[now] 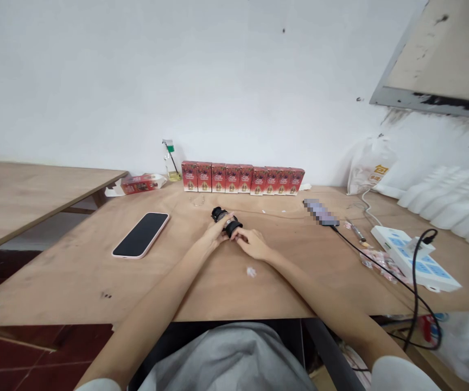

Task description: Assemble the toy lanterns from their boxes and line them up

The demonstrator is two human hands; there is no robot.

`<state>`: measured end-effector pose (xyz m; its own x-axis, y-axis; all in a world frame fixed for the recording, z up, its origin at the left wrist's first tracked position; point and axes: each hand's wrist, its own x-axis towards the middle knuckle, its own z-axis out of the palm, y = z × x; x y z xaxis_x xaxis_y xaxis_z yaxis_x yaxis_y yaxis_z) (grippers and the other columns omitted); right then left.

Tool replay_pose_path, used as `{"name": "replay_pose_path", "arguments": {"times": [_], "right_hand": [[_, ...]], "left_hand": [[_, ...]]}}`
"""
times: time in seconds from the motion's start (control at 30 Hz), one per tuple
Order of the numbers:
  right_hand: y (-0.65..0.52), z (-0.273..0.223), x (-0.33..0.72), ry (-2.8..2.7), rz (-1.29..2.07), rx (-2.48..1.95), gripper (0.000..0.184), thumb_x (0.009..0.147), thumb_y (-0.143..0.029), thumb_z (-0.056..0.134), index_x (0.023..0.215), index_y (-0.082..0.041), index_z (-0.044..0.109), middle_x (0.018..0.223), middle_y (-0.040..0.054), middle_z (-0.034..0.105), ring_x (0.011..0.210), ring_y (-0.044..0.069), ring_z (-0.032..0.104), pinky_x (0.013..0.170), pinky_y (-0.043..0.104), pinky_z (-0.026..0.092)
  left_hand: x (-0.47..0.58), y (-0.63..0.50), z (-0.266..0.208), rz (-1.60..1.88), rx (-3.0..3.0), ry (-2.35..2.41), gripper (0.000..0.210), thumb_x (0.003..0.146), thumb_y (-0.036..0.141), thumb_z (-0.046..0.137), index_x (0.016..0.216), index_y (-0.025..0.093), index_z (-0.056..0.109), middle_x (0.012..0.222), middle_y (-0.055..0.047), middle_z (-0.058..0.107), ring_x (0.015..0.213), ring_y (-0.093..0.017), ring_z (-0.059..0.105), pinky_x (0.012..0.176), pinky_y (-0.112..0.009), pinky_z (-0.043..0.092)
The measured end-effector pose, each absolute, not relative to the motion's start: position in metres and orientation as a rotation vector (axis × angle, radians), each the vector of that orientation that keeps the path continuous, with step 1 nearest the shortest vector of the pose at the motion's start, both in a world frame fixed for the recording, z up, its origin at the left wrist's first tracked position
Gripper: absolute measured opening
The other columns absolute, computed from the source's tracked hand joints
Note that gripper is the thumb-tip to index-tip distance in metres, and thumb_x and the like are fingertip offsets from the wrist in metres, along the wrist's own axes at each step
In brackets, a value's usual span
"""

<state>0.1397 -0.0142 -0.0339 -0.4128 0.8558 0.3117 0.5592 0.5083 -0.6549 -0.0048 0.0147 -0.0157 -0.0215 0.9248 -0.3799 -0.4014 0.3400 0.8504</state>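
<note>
A small black lantern (pixel 219 214) with a clear middle lies tilted on its side just above the wooden table (pixel 145 293); whether it touches the wood I cannot tell. My left hand (pixel 215 234) is closed around its middle, thumb laid across the top. At the black base end, the bent fingers of my right hand (pixel 254 244) pinch the rim. What the right fingertips press on underneath is hidden. A scrap of clear plastic (pixel 251 272) lies near my right wrist.
Behind stands a row of red boxes (pixel 232 178). To the left lie a phone (pixel 140 235) and an opened red box (pixel 140 183). On the right are a cabled phone (pixel 319 212), a screwdriver (pixel 355 230), wrapped pieces (pixel 383 263), a power strip (pixel 416 259) and stacked white foam (pixel 448 203).
</note>
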Motion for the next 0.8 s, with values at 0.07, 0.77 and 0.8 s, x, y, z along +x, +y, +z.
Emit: {"name": "replay_pose_path", "arguments": {"times": [0.07, 0.77, 0.8], "right_hand": [[-0.0169, -0.0333, 0.1345, -2.119, 0.587, -1.178, 0.017, 0.077, -0.019, 0.045, 0.087, -0.023, 0.057, 0.064, -0.005, 0.059, 0.054, 0.01, 0.05, 0.056, 0.02, 0.034], [-0.0181, -0.0307, 0.1342, -2.167, 0.351, -1.36, 0.022, 0.08, -0.021, 0.044, 0.1, -0.025, 0.049, 0.072, -0.0036, 0.06, 0.066, 0.015, 0.056, 0.062, 0.023, 0.034], [-0.0183, -0.0303, 0.1339, -2.176, 0.348, -1.37, 0.021, 0.08, -0.021, 0.044, 0.1, -0.025, 0.05, 0.072, -0.0035, 0.061, 0.066, 0.015, 0.056, 0.061, 0.023, 0.034]], "left_hand": [[-0.0027, 0.0146, -0.0155, 1.205, 0.563, 1.138, 0.032, 0.068, 0.032, 0.071, 0.091, 0.016, 0.056, 0.072, -0.004, 0.062, 0.065, -0.015, 0.062, 0.064, -0.029, 0.056], [-0.0052, 0.0167, -0.0105, 1.288, 0.466, 1.061, 0.021, 0.074, 0.029, 0.066, 0.084, 0.014, 0.056, 0.07, -0.004, 0.06, 0.059, -0.013, 0.059, 0.062, -0.029, 0.055], [-0.0053, 0.0167, -0.0104, 1.287, 0.47, 1.06, 0.02, 0.074, 0.029, 0.066, 0.083, 0.014, 0.057, 0.069, -0.004, 0.06, 0.059, -0.013, 0.059, 0.062, -0.029, 0.055]]}}
